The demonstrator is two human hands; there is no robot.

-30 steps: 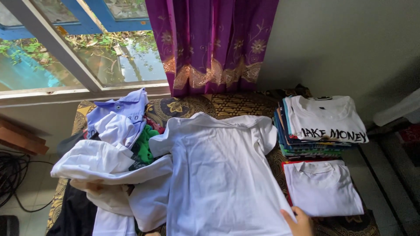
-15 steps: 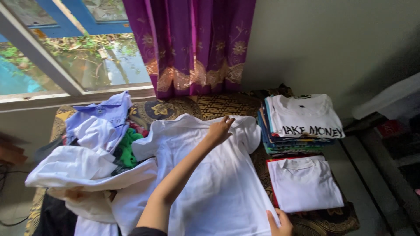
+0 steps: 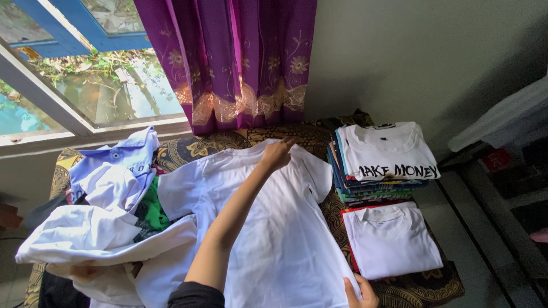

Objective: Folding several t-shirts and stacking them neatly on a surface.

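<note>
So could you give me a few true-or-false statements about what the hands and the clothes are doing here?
1. The left hand is at the collar end of the spread white shirt. True.
2. The right hand rests on the stack of folded shirts. False: it is at the white shirt's lower right edge.
3. The curtain is green. False: it is purple.
4. A folded white shirt lies in front of the stack. True.
</note>
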